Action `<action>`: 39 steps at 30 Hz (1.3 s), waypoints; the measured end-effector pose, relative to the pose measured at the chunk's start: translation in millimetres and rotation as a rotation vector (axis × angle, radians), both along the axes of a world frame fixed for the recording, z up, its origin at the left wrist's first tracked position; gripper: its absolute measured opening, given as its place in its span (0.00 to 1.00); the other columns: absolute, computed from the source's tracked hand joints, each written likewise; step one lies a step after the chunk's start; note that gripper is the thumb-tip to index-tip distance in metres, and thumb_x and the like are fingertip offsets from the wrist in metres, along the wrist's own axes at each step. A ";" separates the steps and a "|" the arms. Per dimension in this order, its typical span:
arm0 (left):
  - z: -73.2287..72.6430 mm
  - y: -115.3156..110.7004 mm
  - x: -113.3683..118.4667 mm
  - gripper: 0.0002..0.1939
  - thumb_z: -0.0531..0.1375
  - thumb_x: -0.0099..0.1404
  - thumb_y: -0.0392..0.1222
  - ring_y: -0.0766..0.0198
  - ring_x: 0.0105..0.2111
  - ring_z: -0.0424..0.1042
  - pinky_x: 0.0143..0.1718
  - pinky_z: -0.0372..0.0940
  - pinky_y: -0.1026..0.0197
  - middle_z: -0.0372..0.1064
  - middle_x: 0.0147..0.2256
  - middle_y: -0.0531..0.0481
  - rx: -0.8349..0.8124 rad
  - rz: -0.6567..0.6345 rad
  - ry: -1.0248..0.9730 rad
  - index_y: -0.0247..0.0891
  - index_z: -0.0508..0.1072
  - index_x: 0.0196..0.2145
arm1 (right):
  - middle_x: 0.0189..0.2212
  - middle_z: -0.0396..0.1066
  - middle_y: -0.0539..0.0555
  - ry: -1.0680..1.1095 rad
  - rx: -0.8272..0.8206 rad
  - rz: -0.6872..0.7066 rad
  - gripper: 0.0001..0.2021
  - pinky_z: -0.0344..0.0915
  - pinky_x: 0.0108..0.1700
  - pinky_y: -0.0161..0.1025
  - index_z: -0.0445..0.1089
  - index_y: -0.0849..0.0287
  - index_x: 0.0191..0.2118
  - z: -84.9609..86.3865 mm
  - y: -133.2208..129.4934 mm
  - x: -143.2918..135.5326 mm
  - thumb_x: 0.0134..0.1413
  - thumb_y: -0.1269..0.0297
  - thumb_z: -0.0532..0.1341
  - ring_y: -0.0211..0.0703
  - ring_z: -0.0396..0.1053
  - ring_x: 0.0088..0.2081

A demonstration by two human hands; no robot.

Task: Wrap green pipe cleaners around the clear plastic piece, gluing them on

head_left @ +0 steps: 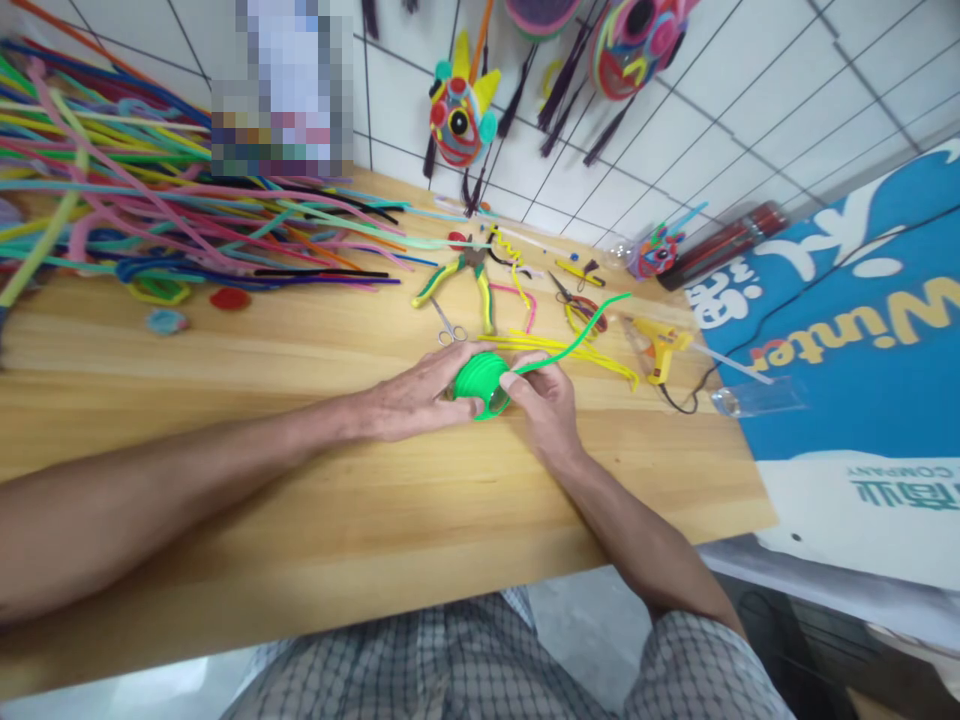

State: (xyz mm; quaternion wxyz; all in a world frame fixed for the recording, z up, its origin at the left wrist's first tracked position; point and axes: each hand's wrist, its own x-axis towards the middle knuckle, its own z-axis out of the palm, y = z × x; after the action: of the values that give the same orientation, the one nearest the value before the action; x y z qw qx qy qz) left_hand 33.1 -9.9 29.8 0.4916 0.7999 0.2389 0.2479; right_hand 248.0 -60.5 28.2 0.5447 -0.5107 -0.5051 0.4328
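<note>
A green ball-like form (pixel 480 382), wrapped in rings of green pipe cleaner, is held just above the wooden table (pixel 420 530). Its right side shows a round uncovered patch. My left hand (pixel 412 398) grips it from the left, thumb along the lower side and fingers over the top. On the right, my right hand (pixel 549 402) pinches a green pipe cleaner (pixel 577 340) against the ball with thumb and index finger. The loose end of that strand curves up and to the right.
Pliers (pixel 471 268), small scissors (pixel 450 330) and yellow pipe cleaners (pixel 585 352) lie beyond my hands. At the right are a yellow glue gun (pixel 664 348) and dark red cylinder (pixel 724 245); many pipe cleaners (pixel 172 215) lie left. Decorated masks (pixel 456 120) hang behind.
</note>
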 end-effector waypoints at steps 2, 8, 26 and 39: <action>-2.7 2.7 -2.3 0.34 0.59 0.75 0.55 0.41 0.69 0.68 0.73 0.62 0.39 0.68 0.68 0.35 -0.020 -0.015 -0.026 0.38 0.63 0.72 | 0.29 0.70 0.45 -0.005 -0.004 -0.003 0.15 0.71 0.36 0.39 0.69 0.51 0.33 -0.8 -0.1 0.4 0.53 0.54 0.75 0.39 0.70 0.32; -4.7 4.4 -2.8 0.34 0.59 0.76 0.55 0.41 0.67 0.70 0.72 0.63 0.39 0.68 0.67 0.36 -0.021 -0.006 -0.013 0.37 0.63 0.73 | 0.30 0.71 0.45 -0.021 0.002 -0.005 0.15 0.71 0.38 0.39 0.68 0.51 0.34 -1.6 0.0 1.1 0.52 0.55 0.75 0.39 0.69 0.33; -2.6 -0.5 3.4 0.36 0.64 0.67 0.50 0.41 0.62 0.72 0.59 0.75 0.43 0.71 0.57 0.37 -0.017 0.066 -0.012 0.38 0.66 0.69 | 0.32 0.69 0.46 -0.017 0.031 -0.014 0.12 0.70 0.38 0.39 0.69 0.51 0.34 -1.5 -1.5 -0.7 0.52 0.58 0.74 0.40 0.68 0.34; 4.3 7.1 -0.4 0.30 0.55 0.79 0.58 0.44 0.67 0.68 0.72 0.62 0.40 0.68 0.66 0.38 -0.023 -0.025 0.045 0.39 0.64 0.70 | 0.31 0.70 0.45 -0.040 0.011 -0.012 0.15 0.70 0.39 0.40 0.68 0.51 0.34 -2.4 -1.6 0.5 0.53 0.54 0.75 0.40 0.68 0.34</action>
State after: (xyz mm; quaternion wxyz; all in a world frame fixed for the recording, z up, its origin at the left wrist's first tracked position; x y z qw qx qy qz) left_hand 32.6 -2.8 34.1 0.4982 0.8026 0.2425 0.2209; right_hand 248.5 -62.1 25.9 0.5398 -0.5192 -0.5151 0.4167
